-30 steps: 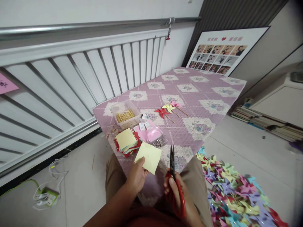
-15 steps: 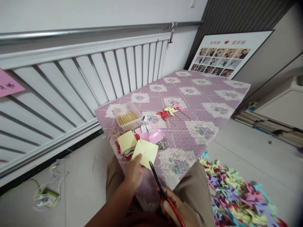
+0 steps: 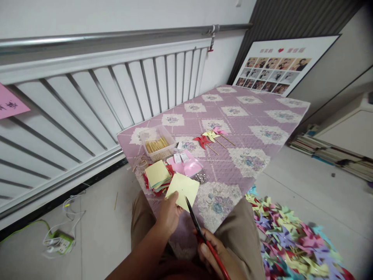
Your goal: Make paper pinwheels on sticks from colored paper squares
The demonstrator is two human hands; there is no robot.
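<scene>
My left hand (image 3: pixel 169 212) pinches the lower left edge of a square yellow paper (image 3: pixel 184 187) that has a small dark mark at its middle. In my right hand (image 3: pixel 214 249) are red-handled scissors (image 3: pixel 196 222), their dark blades pointing up and left. The blade tips lie at the paper's lower part; whether they are parted is too small to tell. Just left of the held paper sits a stack of yellow paper squares (image 3: pixel 157 174) with red and green ones beneath. Pink paper in clear wrap (image 3: pixel 190 166) and a heap of small metal pins (image 3: pixel 200 178) lie beyond it.
A clear box (image 3: pixel 169 149) of wooden sticks stands near the radiator (image 3: pixel 116 85). Three finished pinwheels (image 3: pixel 210 136) lie on the floral tablecloth (image 3: pixel 247 116). Many colourful pinwheels (image 3: pixel 297 241) are heaped on the floor at right; a power strip (image 3: pixel 62 243) is at left.
The yellow paper and my left hand have shifted slightly to the right. The scissor tips now lie farther in over the paper's lower part.
</scene>
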